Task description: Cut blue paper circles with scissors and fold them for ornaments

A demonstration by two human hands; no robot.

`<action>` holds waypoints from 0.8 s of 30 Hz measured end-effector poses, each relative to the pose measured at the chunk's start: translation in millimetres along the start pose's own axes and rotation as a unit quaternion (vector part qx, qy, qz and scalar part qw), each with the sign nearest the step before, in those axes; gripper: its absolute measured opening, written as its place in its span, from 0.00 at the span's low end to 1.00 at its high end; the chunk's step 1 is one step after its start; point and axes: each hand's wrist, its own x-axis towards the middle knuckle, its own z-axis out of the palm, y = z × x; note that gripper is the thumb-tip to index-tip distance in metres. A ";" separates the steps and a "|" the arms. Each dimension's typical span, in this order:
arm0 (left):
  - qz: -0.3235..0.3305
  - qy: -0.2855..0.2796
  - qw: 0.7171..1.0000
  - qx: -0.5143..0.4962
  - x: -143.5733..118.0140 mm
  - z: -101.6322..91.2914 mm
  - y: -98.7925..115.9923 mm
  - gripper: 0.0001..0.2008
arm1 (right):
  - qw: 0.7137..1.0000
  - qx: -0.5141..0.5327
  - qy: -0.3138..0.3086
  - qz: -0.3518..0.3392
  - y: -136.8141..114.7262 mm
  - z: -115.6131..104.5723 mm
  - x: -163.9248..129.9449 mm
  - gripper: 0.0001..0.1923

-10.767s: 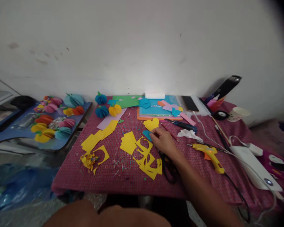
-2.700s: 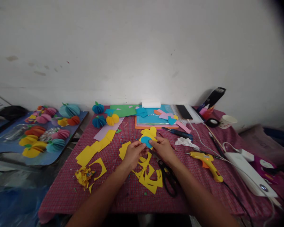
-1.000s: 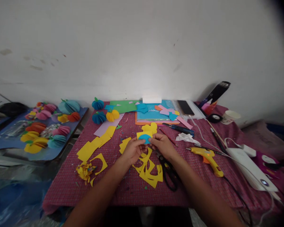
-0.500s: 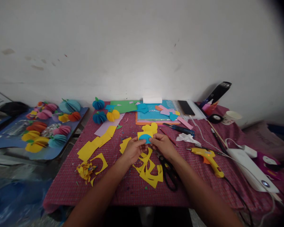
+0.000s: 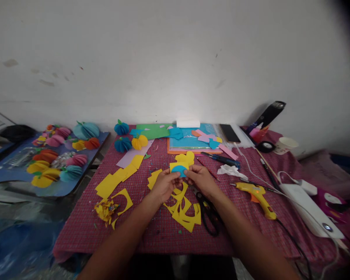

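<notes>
Nothing much has shifted in the last half second: both hands hold just where they were, over the middle of the red checked cloth-covered table [image 5: 151, 233], the small yellow paper square [image 5: 178, 167] between them unmoved.

Along the far edge lies a flat stack of blue, green and orange paper sheets [image 5: 186, 142], matte and smooth. By the right edge a white rectangular box [image 5: 309, 210] rests with cables trailing. Toward the left edge sit overlapping yellow paper squares [image 5: 116, 177]. Near the front, under the wrists, jagged yellow paper offcuts [image 5: 185, 210] with curved holes lie heaped. Black-handled scissors [image 5: 207, 212] lie just beside them, and a yellow plastic glue gun [image 5: 258, 194] lies further right.

Left hand [image 5: 162, 186] and right hand [image 5: 202, 181] each pinch one side of the yellow square with fingertips closed on it. A blue paper half-circle [image 5: 179, 171], dome upward, is pressed against the square's lower front, held just above the offcuts.
</notes>
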 end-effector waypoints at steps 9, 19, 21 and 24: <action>0.000 -0.001 1.000 -0.003 0.2 0.9 0.0 0.13 | 1.000 0.006 -0.004 -0.005 -0.1 -0.5 0.3 0.16; -0.005 0.008 1.000 -0.004 -0.6 2.1 0.8 0.13 | 1.000 -0.004 -0.004 -0.001 -0.2 -0.9 -0.2 0.16; -0.004 0.006 1.000 -0.004 -0.7 2.2 0.9 0.13 | 1.000 -0.002 -0.005 -0.001 -0.9 -0.6 -0.3 0.16; -0.002 0.008 1.000 -0.003 -0.6 2.2 1.0 0.13 | 1.000 -0.001 -0.006 -0.001 -1.9 -0.4 -0.5 0.16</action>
